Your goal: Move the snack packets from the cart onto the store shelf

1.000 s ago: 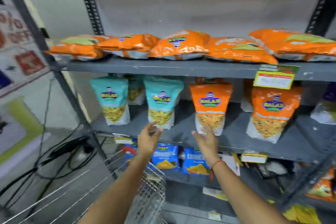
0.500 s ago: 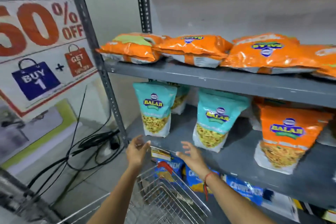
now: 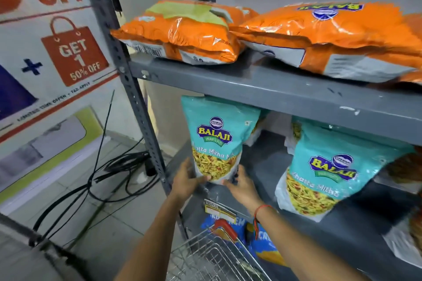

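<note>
A teal Balaji snack packet (image 3: 215, 137) stands upright at the left end of the middle shelf (image 3: 274, 166). My left hand (image 3: 186, 179) holds its lower left corner and my right hand (image 3: 242, 186) holds its lower right corner. A second teal packet (image 3: 328, 171) stands further right on the same shelf. Orange packets (image 3: 182, 29) lie flat on the upper shelf (image 3: 274, 89). The wire cart (image 3: 212, 258) with a red handle corner sits below my arms; I cannot see any packets in it.
The grey shelf upright (image 3: 127, 80) rises just left of my hands. Black cables (image 3: 109, 173) lie on the tiled floor beside it. A promotional poster (image 3: 57, 52) covers the left wall. Blue packets (image 3: 262, 246) sit on the lower shelf behind the cart.
The view has swung left and moved closer to the shelf. Both hands, empty and apart before, have reached forward and closed on the bottom of the leftmost teal packet.
</note>
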Demonstrator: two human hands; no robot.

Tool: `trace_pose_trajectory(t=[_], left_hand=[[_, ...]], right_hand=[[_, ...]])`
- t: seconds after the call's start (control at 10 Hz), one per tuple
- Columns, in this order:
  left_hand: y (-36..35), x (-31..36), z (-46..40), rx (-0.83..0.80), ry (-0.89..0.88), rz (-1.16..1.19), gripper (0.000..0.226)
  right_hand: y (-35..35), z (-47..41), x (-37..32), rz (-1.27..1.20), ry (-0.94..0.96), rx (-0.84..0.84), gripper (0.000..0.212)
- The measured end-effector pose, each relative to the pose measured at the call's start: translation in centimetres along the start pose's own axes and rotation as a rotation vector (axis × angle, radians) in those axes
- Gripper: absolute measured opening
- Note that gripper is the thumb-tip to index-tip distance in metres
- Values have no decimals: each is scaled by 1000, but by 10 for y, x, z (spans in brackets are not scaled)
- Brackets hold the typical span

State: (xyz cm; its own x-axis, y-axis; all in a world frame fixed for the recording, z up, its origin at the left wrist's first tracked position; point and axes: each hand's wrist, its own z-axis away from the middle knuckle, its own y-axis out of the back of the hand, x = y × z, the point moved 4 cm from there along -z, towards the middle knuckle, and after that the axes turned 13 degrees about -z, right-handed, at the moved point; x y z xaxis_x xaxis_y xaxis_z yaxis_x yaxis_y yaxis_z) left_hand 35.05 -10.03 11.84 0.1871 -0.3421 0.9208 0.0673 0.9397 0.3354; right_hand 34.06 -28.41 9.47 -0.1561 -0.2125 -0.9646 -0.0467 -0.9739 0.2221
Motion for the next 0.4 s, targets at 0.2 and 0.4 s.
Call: trace_pose_trajectory(t=[0.2, 0.4], left_hand=[[-5, -16, -9, 27, -39, 53, 64], [-9, -8, 12, 55, -44, 84, 68]], right_hand=[[2, -11, 5, 0, -21, -68, 42], [3, -4, 14, -89, -14, -34, 81]])
